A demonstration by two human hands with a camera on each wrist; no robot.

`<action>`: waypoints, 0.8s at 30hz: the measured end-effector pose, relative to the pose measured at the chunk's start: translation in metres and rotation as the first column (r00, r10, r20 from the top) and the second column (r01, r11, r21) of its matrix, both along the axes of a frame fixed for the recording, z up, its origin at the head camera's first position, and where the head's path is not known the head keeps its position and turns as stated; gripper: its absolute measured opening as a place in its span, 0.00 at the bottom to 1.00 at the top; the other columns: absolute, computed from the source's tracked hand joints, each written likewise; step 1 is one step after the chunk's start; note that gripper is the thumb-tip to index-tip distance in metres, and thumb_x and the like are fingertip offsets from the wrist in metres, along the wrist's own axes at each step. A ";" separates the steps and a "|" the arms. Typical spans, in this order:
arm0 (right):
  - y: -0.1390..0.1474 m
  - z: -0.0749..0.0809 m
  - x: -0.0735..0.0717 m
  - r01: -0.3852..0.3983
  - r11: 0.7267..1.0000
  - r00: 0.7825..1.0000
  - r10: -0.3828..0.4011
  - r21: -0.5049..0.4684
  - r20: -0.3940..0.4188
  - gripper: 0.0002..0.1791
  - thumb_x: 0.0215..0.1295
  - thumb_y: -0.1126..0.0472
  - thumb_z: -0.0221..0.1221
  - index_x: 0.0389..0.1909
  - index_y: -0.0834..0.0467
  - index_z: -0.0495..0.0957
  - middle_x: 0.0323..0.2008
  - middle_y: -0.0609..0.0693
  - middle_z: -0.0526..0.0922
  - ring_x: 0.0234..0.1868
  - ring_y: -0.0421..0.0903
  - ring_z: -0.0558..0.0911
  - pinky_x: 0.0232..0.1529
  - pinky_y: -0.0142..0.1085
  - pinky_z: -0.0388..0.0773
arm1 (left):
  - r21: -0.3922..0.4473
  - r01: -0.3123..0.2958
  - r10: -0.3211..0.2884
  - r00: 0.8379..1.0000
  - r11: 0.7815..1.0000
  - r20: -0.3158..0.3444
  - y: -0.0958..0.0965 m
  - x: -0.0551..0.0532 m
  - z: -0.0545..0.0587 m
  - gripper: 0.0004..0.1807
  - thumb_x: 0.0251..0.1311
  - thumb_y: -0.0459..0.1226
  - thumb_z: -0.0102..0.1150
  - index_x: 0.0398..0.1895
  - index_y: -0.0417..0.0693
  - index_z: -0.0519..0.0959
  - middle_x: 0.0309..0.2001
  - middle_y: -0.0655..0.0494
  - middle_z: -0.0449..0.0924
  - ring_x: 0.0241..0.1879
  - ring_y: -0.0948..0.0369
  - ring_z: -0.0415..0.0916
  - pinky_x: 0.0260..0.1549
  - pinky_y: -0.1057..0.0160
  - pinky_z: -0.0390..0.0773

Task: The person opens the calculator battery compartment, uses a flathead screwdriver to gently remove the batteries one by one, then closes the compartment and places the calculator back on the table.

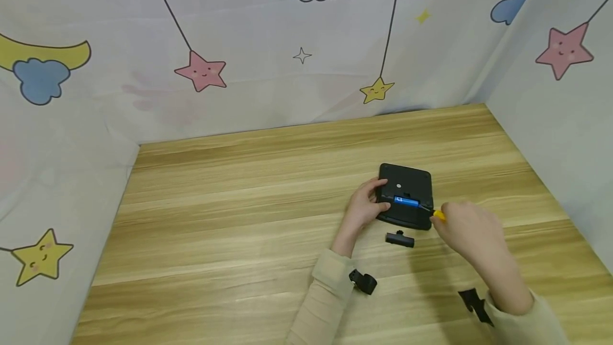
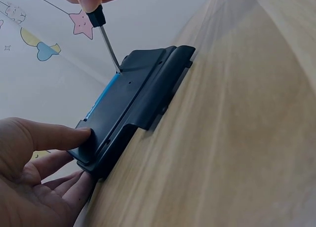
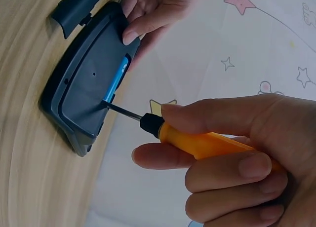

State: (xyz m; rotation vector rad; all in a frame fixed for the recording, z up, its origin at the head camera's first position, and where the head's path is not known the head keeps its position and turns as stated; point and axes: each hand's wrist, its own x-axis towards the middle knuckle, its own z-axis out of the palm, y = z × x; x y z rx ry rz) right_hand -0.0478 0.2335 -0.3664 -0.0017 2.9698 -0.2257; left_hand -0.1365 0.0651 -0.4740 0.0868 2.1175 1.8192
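A flat black device lies back side up on the wooden table, a blue cylindrical battery in its open slot. My left hand grips the device by its left side; in the left wrist view the thumb lies on top, with other fingers under the edge. In my right hand is a screwdriver with a yellow handle, its shaft slanting down. The metal tip meets the right end of the battery. Nearer me, just below the device, lies a small black battery cover.
A black strap piece shows beside the left sleeve, another black piece beside the right sleeve. White printed cloth stands along the back and sides of the table.
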 end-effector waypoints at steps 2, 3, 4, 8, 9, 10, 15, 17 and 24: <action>0.001 0.000 -0.001 -0.009 1.000 1.000 0.009 0.002 -0.003 0.17 0.62 0.55 0.60 0.16 0.56 0.70 0.14 0.46 0.61 0.16 0.42 0.61 0.15 0.31 0.54 | 0.004 0.000 0.000 1.000 1.000 0.002 0.000 0.000 0.000 0.31 0.53 0.22 0.63 0.61 0.51 0.76 0.71 0.51 0.63 0.69 0.53 0.64 0.65 0.58 0.71; 0.001 0.000 -0.001 -0.013 1.000 1.000 0.013 0.001 0.000 0.17 0.62 0.55 0.60 0.17 0.56 0.70 0.14 0.45 0.60 0.16 0.42 0.61 0.15 0.31 0.54 | 0.005 0.000 0.000 1.000 1.000 0.002 0.000 0.000 0.000 0.31 0.53 0.22 0.63 0.61 0.51 0.76 0.71 0.51 0.63 0.69 0.53 0.64 0.65 0.58 0.71; 0.002 -0.001 -0.001 -0.019 1.000 1.000 0.019 0.000 0.002 0.16 0.62 0.54 0.60 0.18 0.56 0.71 0.14 0.45 0.60 0.16 0.42 0.60 0.15 0.31 0.54 | 0.002 0.001 -0.001 1.000 1.000 0.001 0.000 0.000 0.000 0.31 0.53 0.23 0.62 0.61 0.51 0.75 0.71 0.51 0.63 0.69 0.53 0.64 0.65 0.58 0.71; 0.007 -0.002 -0.002 -0.041 0.999 0.999 0.041 -0.010 0.013 0.14 0.62 0.54 0.60 0.24 0.59 0.76 0.14 0.46 0.63 0.16 0.42 0.62 0.15 0.31 0.55 | -0.010 0.008 -0.008 1.000 1.000 -0.010 -0.001 0.000 0.000 0.31 0.53 0.23 0.63 0.62 0.51 0.75 0.71 0.51 0.63 0.69 0.53 0.64 0.65 0.58 0.71; 0.009 -0.002 -0.002 -0.049 0.999 0.999 0.049 -0.010 0.012 0.13 0.61 0.53 0.61 0.26 0.60 0.78 0.15 0.46 0.64 0.16 0.42 0.62 0.15 0.31 0.55 | -0.012 0.010 -0.010 1.000 1.000 -0.013 -0.001 0.000 0.000 0.31 0.53 0.23 0.63 0.62 0.51 0.75 0.71 0.51 0.63 0.69 0.53 0.64 0.65 0.58 0.71; 0.011 -0.003 -0.003 -0.058 0.998 0.998 0.058 -0.012 0.013 0.14 0.62 0.53 0.61 0.28 0.61 0.79 0.15 0.47 0.67 0.16 0.43 0.63 0.15 0.31 0.56 | -0.013 0.012 -0.012 1.000 1.000 -0.014 -0.001 0.000 0.000 0.30 0.54 0.23 0.63 0.62 0.51 0.75 0.71 0.51 0.63 0.69 0.53 0.63 0.65 0.58 0.71; 0.021 -0.007 -0.007 -0.107 0.994 0.994 0.107 -0.018 0.017 0.17 0.62 0.52 0.61 0.34 0.65 0.81 0.18 0.47 0.72 0.17 0.43 0.65 0.16 0.32 0.57 | -0.014 0.022 -0.022 1.000 1.000 -0.013 -0.001 0.001 0.000 0.30 0.55 0.24 0.62 0.62 0.51 0.74 0.72 0.51 0.61 0.70 0.53 0.62 0.65 0.59 0.71; 0.024 -0.008 -0.008 -0.124 0.992 0.992 0.125 -0.026 0.012 0.17 0.61 0.52 0.61 0.34 0.65 0.81 0.18 0.47 0.73 0.17 0.43 0.66 0.16 0.32 0.58 | -0.014 0.026 -0.026 1.000 1.000 -0.010 -0.001 0.001 0.000 0.30 0.55 0.24 0.62 0.62 0.51 0.74 0.72 0.52 0.61 0.70 0.53 0.63 0.64 0.59 0.72; 0.035 -0.013 -0.010 -0.157 0.986 0.988 0.156 -0.050 -0.016 0.16 0.61 0.51 0.62 0.33 0.63 0.81 0.17 0.46 0.73 0.18 0.42 0.67 0.16 0.31 0.60 | -0.008 0.021 -0.021 1.000 1.000 0.009 -0.001 0.001 0.000 0.30 0.54 0.24 0.63 0.62 0.52 0.75 0.72 0.53 0.61 0.68 0.53 0.66 0.63 0.60 0.73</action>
